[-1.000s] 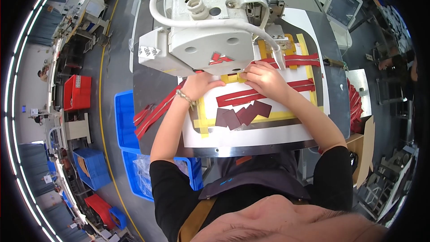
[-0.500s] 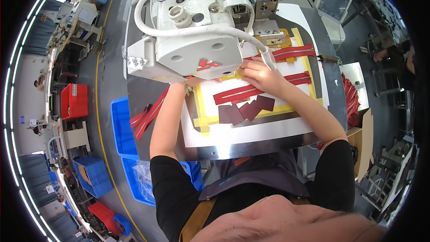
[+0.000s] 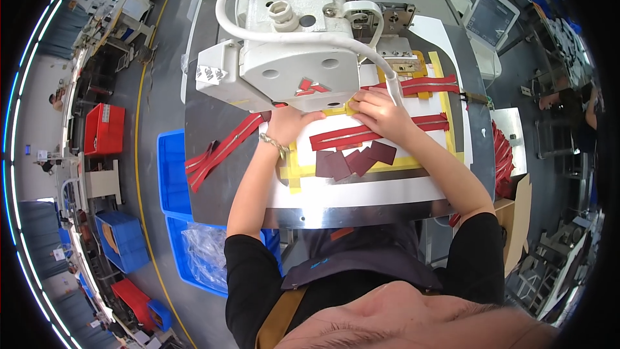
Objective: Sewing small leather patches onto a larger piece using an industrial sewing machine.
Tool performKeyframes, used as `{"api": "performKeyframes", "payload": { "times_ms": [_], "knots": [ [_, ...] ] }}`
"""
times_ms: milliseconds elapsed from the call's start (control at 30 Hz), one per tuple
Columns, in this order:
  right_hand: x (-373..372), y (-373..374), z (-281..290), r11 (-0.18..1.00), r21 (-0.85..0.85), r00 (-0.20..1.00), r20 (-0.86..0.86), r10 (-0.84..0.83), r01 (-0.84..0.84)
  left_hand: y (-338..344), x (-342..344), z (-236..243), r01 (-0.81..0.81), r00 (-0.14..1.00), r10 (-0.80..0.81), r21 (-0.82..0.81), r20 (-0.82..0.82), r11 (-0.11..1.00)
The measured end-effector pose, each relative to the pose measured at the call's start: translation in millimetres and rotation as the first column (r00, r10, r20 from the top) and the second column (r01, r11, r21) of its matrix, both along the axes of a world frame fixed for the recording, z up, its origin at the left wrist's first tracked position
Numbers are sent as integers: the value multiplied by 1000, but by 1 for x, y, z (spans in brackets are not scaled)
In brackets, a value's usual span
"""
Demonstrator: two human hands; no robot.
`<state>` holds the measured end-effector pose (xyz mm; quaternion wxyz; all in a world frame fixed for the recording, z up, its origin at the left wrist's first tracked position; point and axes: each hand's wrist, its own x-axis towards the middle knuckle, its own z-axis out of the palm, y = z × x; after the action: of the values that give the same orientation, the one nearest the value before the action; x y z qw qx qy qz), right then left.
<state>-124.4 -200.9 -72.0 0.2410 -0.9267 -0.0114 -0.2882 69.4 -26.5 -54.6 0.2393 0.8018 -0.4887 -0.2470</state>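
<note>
A white sewing machine head (image 3: 300,68) hides part of the work. My left hand (image 3: 289,124) lies beside it, thumb stretched out to the right; its other fingers are mostly hidden by the machine. Near it ends a red zipper strip (image 3: 226,150) that trails off to the left. My right hand (image 3: 382,115) has its fingers curled together at a yellow-edged piece by the machine; what is under the fingertips is hidden. Below that hand lies another red zipper strip (image 3: 345,137), and a third zipper strip (image 3: 429,84) runs behind it. Several maroon patches (image 3: 353,161) overlap nearby.
Yellow tape (image 3: 413,158) frames the white board. A tablet-like screen (image 3: 492,16) stands at the far right. Blue bins (image 3: 173,181) sit left of the table, one with clear plastic. At right are a bundle of red strips (image 3: 504,158) and a cardboard box (image 3: 518,223).
My left hand has come further out from under the machine head, so its back and thumb show. My right hand stays near the same spot. The whole view has shifted slightly.
</note>
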Motion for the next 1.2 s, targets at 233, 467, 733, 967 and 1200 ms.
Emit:
{"api": "performKeyframes", "payload": {
  "times_ms": [233,467,733,967,1200],
  "knots": [
    [-6,5,17,995,-85,999,-1,47,-47,9,-28,14,104,813,16,-172,582,980],
    [-11,17,19,997,-75,1000,-20,17,-18,14,-41,21,120,838,8,-199,546,972],
    [-9,9,28,979,-151,990,47,-131,137,18,-45,8,123,802,66,-272,594,954],
    [32,-16,27,927,-62,926,95,-364,371,15,-47,1,127,746,123,-321,654,939],
    [28,-12,32,916,-209,936,-14,-353,342,18,-46,0,87,766,152,-335,625,938]
  ]
}}
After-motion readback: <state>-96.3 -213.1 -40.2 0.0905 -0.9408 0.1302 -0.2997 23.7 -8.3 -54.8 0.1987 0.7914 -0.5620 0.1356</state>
